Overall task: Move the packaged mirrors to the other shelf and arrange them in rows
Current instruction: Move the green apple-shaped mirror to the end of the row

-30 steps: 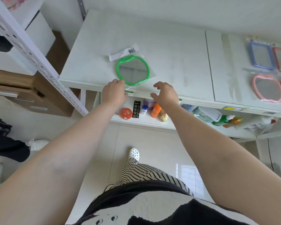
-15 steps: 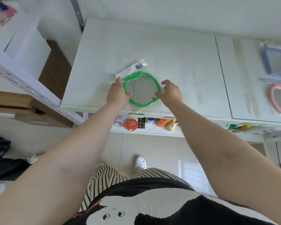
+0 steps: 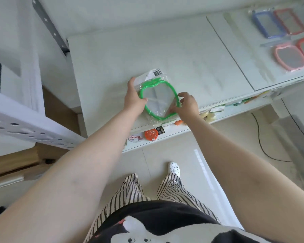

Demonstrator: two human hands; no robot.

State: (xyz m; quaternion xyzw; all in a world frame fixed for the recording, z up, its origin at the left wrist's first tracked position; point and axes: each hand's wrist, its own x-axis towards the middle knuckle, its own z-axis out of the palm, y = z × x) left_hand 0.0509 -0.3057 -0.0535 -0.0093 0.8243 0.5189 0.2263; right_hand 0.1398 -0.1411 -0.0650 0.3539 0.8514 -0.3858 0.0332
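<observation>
both hands [image 3: 134, 99] [image 3: 187, 105] grip the green mirror [image 3: 159, 100] on the shelf [image 3: 191, 55].

One green-framed packaged mirror [image 3: 159, 99], four more packaged mirrors [image 3: 288, 57], two hands [image 3: 133, 99].

White shelf [image 3: 165, 50], green-framed packaged mirror [image 3: 159, 100] near front edge — four packaged mirrors [image 3: 288, 37] far right

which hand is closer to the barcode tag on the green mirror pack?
Left. The left hand holds the green mirror at its left edge, fingers reaching up just beside the barcode tag. The right hand is at the pack's lower right, farther from the tag.
</observation>
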